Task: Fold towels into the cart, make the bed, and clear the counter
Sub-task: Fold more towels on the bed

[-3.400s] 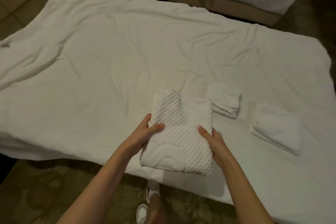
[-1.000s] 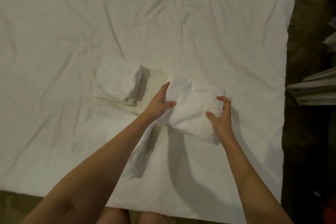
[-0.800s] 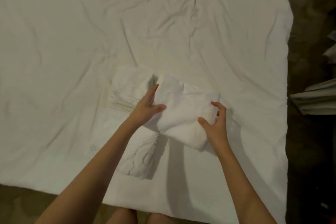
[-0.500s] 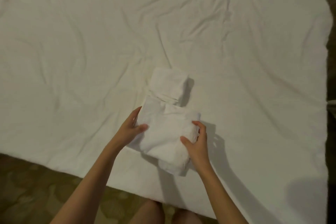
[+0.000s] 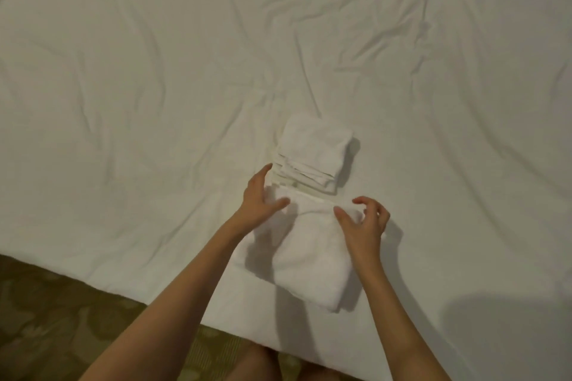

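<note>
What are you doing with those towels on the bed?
A person is folding and gathering towels on the bed sheet. A folded towel lies near the bed's edge. The left hand touches its far left corner with the thumb on top, and the right hand is at its far right corner, fingers curled, apparently letting go or adjusting. Just beyond sits a smaller folded stack. No cart is in view.

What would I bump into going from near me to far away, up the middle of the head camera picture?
Patterned carpet → big folded towel between the left hand and right hand → small stack of folded towels → wrinkled white bed sheet.
</note>
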